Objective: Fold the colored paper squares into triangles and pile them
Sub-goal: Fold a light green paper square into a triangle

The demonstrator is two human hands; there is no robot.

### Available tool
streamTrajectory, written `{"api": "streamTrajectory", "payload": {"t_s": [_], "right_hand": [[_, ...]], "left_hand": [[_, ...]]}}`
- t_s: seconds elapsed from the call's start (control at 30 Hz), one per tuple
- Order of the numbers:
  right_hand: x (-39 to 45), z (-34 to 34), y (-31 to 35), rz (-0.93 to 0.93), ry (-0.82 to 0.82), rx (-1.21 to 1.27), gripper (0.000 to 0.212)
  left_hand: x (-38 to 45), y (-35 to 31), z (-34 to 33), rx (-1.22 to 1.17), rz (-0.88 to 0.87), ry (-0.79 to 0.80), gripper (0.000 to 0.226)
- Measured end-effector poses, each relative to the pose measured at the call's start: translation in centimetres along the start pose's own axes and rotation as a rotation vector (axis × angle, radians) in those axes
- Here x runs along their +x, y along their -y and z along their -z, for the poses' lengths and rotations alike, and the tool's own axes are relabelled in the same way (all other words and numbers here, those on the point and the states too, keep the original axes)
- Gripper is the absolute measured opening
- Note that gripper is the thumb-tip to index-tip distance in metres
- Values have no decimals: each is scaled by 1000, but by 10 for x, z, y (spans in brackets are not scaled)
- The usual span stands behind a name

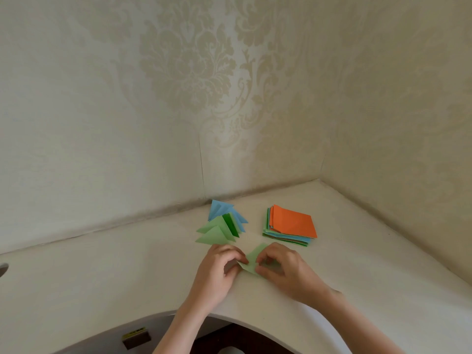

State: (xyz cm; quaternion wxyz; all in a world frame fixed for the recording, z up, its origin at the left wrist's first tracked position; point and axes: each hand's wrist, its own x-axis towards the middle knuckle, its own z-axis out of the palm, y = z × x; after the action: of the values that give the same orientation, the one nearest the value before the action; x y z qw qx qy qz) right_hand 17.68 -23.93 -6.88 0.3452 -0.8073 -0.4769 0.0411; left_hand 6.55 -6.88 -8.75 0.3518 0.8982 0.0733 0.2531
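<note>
A light green paper point(252, 260) lies on the white table point(102, 277) between my two hands, partly hidden by my fingers. My left hand point(219, 270) pinches its left corner with curled fingers. My right hand point(283, 270) pinches its right side. Behind my left hand lies a pile of folded triangles point(222, 227), light green in front, dark green in the middle, blue at the back. To the right of that pile sits a stack of unfolded squares point(291, 226) with an orange sheet on top.
The table fits into a corner, with patterned wallpaper point(191, 98) behind and to the right. Its front edge curves inward near me. A small dark object with a yellow label point(136, 339) sits below that edge. A round hole point(3, 268) shows at the far left.
</note>
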Motion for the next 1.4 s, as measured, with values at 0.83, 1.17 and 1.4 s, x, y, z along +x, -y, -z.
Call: {"api": "streamTrajectory", "payload": {"t_s": [0.83, 1.17, 1.4], "right_hand": [[-6, -16, -8, -13, -252, -43, 21], [-1, -12, -12, -47, -197, 1, 32], [-1, 2, -7, -167, -13, 53, 54]], "left_hand": [[10, -15, -13, 95, 103, -87, 27], [10, -14, -13, 64, 150, -54, 25], [9, -12, -8, 73, 136, -21, 11]]}}
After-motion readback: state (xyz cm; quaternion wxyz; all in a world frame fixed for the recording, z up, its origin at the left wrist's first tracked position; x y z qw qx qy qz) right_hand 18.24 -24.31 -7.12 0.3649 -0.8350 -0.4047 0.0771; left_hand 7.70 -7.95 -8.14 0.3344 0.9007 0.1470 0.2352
